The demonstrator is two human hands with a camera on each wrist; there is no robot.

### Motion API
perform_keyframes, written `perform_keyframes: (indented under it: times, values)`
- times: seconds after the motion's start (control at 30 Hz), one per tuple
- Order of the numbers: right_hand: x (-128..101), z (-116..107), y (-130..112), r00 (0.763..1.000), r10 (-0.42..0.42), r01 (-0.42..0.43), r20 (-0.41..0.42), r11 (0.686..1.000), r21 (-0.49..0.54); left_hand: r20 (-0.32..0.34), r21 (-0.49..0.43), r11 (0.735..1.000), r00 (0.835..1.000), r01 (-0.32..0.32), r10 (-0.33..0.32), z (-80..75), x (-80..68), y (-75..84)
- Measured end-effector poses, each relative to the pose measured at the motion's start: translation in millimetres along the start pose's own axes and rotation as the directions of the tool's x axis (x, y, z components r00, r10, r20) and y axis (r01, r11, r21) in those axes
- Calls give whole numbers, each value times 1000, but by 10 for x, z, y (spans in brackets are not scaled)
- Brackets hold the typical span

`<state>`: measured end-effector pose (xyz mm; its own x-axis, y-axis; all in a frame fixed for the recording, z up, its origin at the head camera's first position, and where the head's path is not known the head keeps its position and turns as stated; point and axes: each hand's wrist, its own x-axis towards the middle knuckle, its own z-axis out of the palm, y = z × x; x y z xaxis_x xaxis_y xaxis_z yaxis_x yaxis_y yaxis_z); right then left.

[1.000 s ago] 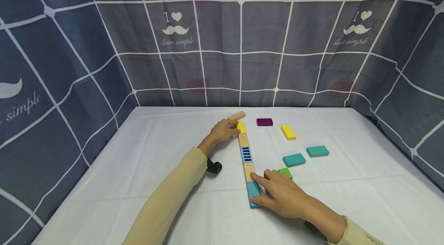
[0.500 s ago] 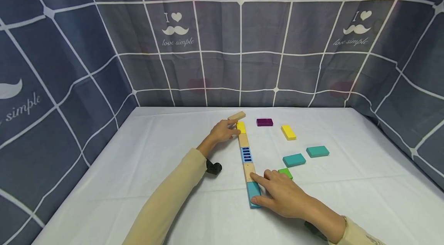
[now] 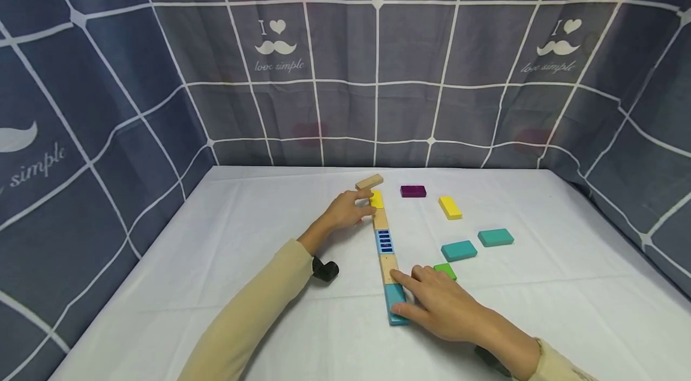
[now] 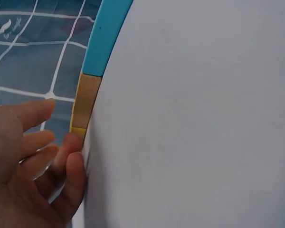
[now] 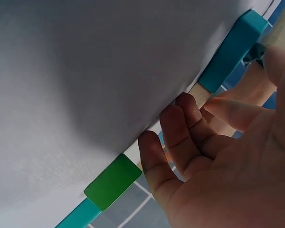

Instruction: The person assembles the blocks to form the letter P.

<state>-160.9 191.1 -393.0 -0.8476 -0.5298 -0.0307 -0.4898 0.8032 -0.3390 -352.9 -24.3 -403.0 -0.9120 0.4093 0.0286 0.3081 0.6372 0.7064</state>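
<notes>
Blocks lay flat end to end in a row (image 3: 385,249) running from six towards twelve o'clock on the white table (image 3: 227,285): teal block (image 3: 396,303) nearest, then a wooden one, a blue patterned one, another wooden one, and a yellow block (image 3: 376,199) at the far end. The likeliest slip from here was a sideways nudge from either hand, which would probably kink the line, since the pieces only butted loosely together. The right hand (image 3: 437,303) rested at the near end, fingers fairly straight, forefinger on the near wooden block (image 3: 388,266) and thumb on the teal one, gripping nothing. The left hand (image 3: 345,210) reached to the far end, relaxed fingers touching the yellow block's side (the wrist view was too skewed to say more).
</notes>
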Motion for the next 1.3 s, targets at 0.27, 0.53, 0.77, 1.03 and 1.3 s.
perform_keyframes:
  times: [0.27,0.53,0.77,1.03,1.3]
  values:
    - [-7,-52,42,1000,-6,6,1,994,114,120,200,972,987,-125,102,-85,-265,103]
    - [-30,-102,135,999,-27,34,-38,980,194,281,422,889,958,-178,59,31,-426,357]
    - [-13,-129,148,999,-28,31,-17,972,235,332,476,869,943,-136,-34,105,-484,405]
    - [-10,-147,156,999,-40,45,-26,967,251,309,449,883,951,-139,-7,64,-424,351]
    - [-6,-143,156,998,-49,56,-36,966,252,343,462,879,938,-116,-56,43,-327,304]
